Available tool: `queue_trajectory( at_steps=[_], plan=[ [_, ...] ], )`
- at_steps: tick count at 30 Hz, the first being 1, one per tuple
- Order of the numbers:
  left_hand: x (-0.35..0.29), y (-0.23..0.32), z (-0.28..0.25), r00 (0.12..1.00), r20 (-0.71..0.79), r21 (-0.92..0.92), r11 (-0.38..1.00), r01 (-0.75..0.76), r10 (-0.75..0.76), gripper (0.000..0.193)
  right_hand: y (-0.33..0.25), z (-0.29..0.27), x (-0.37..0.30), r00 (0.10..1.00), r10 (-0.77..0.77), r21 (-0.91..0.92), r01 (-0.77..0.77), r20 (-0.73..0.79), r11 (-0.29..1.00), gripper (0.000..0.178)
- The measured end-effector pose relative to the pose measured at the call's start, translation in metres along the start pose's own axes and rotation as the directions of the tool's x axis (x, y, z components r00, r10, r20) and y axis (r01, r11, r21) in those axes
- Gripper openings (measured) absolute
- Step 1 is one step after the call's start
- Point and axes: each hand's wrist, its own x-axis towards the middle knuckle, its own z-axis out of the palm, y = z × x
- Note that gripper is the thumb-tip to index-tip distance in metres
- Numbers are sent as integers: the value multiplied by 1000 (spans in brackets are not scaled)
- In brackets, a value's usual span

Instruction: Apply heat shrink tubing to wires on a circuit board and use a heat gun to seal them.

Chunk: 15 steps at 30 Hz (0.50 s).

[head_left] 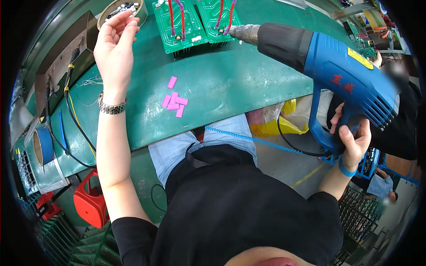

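At the far left of the scene, a tape roll [43, 146] is seen on the tabletop [213, 88]; farther off, a black-handled tool [74, 56] is slanted upward; below the near left edge, a red stool [91, 201] is placed; the left grip [116, 48] is raised over the far left part of the tabletop, just on the near side of a bowl [143, 17] in which small parts are heaped; its fingers are curled and the thumb is brought close to them, but whether anything is pinched cannot be told; a watch [112, 105] is worn on that wrist; to the right, pink pieces [172, 106] are scattered in a loose cluster, one being set apart on the far side; beyond them, two green boards [191, 26] are laid side by side; from these, red wires [171, 17] are raised, their lower ends being covered by purple sleeves [227, 30]; a coiled cord [253, 138] is stretched below the near edge; at the right, the heat gun [337, 62] is held in the air, its nozzle [245, 33] pointed left at the sleeves of the right board; whether these are touched cannot be told; the handle is clasped by the right grip [355, 139], its fingers wrapped round; a blue band [346, 168] is worn there; farther right, another person [399, 128] is partly hidden.
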Motion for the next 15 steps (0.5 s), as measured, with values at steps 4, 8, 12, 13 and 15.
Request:
queue_trajectory(
  at_steps=[4, 8, 12, 13, 15],
  plan=[
    [2, -1, 3, 1000, 3, -6, 1000, -5, 5, 27, -4, -3, -3, 1000, -21, -40, 21, -2, 999, 51],
    [2, 0, 3, 1000, -1, -6, 1000, -7, 7, 27, -3, -4, -5, 1000, -19, 6, 18, 24, 1000, 51],
    [3, -1, 3, 1000, 3, -16, 1000, -19, 19, 26, -4, -4, -6, 999, -28, -11, 28, 17, 1000, 50],
    [3, -1, 2, 1000, 5, -14, 1000, -24, 24, 26, -5, -4, -6, 999, -29, -12, 29, 18, 1000, 50],
    [2, -3, -1, 1000, 16, 12, 1000, -20, 20, 27, -5, -1, -7, 1000, -8, -10, 8, -7, 1000, 50]
  ],
)
